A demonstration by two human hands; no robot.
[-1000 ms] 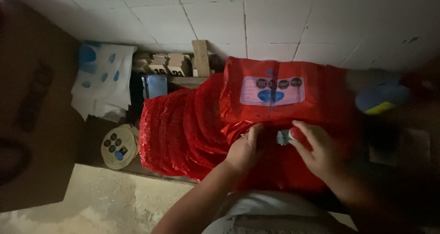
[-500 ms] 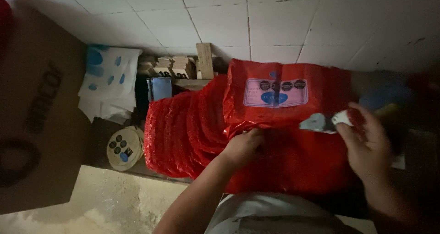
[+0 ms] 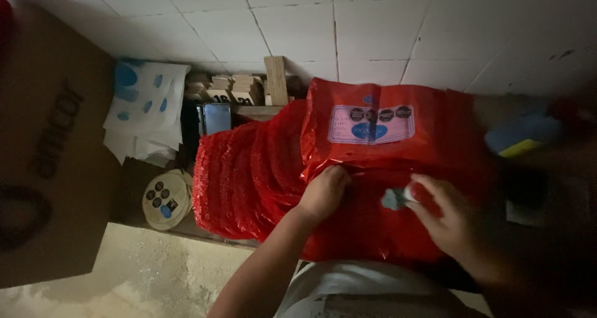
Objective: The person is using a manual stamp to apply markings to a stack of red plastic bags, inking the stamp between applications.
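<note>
A row of shiny red bags [image 3: 249, 175] stands against the tiled wall, the front red bag [image 3: 385, 162] bearing a pale label [image 3: 371, 124]. My left hand [image 3: 324, 193] presses on the folded top of that front bag, fingers curled against the plastic. My right hand [image 3: 444, 218] is just to the right, pinching a small grey-blue piece [image 3: 393, 198] between thumb and fingers over the same bag. What that piece is I cannot tell; it is blurred.
A large brown cardboard box [image 3: 50, 150] fills the left side. A white-and-blue paper pack [image 3: 146, 109], a dark phone-like slab [image 3: 216, 117], wooden blocks [image 3: 249, 88] and a round labelled disc [image 3: 165, 200] lie behind. A blue-and-yellow object [image 3: 522, 134] sits at right.
My right hand has come back down and left from the bag's right edge to beside my left hand, still carrying the small grey-blue piece. My left hand stayed on the bag.
</note>
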